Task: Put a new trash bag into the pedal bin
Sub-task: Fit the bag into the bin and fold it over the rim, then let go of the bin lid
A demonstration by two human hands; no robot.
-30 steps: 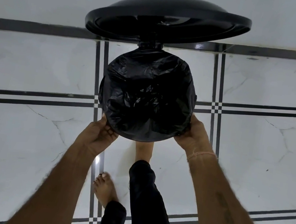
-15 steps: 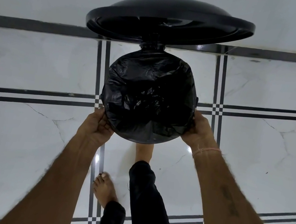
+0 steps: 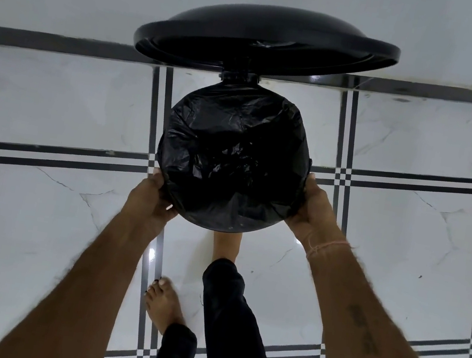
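the left hand (image 3: 154,196) is on the left side of the pedal bin (image 3: 301,186), down near the front edge. its fingers curl around the rim and press on the trash bag (image 3: 232,153) there, so it is closed on the bag and the rim. the trash bag sits between the two hands. it fills the round mouth of the bin and is pulled over the edge all the way around. the bag is black, thin, shiny and full of crinkles, and it dips down dark in the middle. above it the lid (image 3: 265,41) stands tipped up. it is round, black, smooth and glossy, like a big plate. the right hand (image 3: 314,211) is on the right side of the bin, also closed on the bag and the rim, with the thumb lying up along the edge. a thin pink thread band (image 3: 327,246) goes around that wrist. one bare foot (image 3: 226,243) reaches under the front of the bin, and the other foot (image 3: 163,306) stands flat behind it. the floor (image 3: 54,106) is white shiny tile with dark stripe lines.
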